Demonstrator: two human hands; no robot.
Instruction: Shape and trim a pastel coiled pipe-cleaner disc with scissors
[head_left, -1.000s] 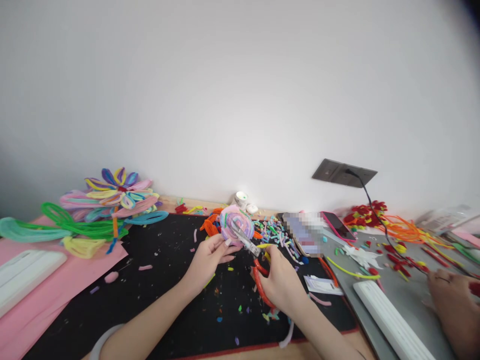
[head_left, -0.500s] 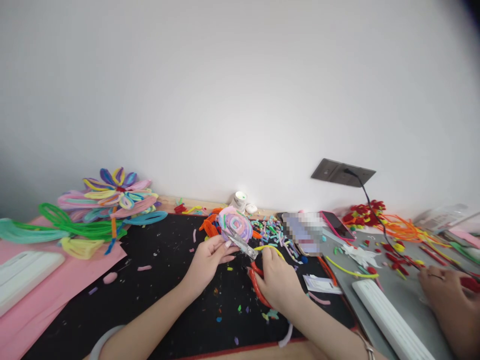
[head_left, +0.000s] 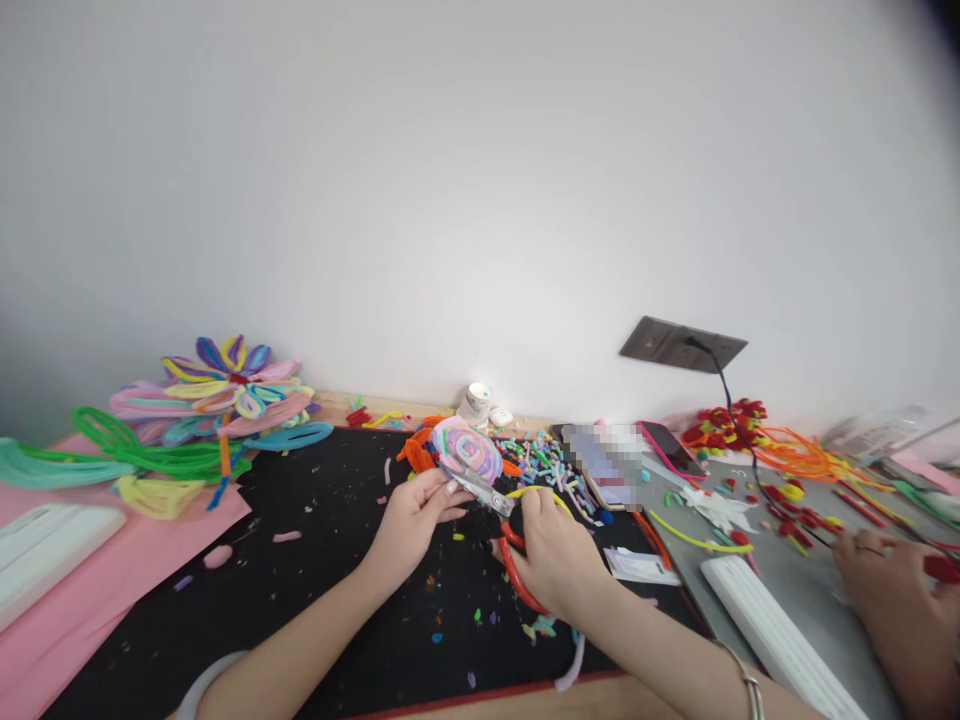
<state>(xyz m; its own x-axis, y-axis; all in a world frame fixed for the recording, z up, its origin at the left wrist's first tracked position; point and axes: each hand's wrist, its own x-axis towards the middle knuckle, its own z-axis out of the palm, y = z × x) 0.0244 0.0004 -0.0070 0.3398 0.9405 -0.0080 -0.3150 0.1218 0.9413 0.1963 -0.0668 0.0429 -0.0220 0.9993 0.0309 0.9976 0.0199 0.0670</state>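
Across our wooden desk [head_left: 540, 702] we see a black mat [head_left: 262, 620], a grey mat [head_left: 802, 590] beside it on the right, pink paper [head_left: 135, 570] overlapping the black mat's left, and a white cup [head_left: 476, 405] at the back.

of the person's own, there is one left hand [head_left: 411, 515] and one right hand [head_left: 556, 555]; then one pair of scissors [head_left: 486, 493], one spiral disc [head_left: 466, 438], one white cup [head_left: 475, 404], two phones [head_left: 677, 453], two white bars [head_left: 776, 635], one wall plate [head_left: 651, 343], one black cord [head_left: 727, 390], and scraps [head_left: 287, 537] too many to count.
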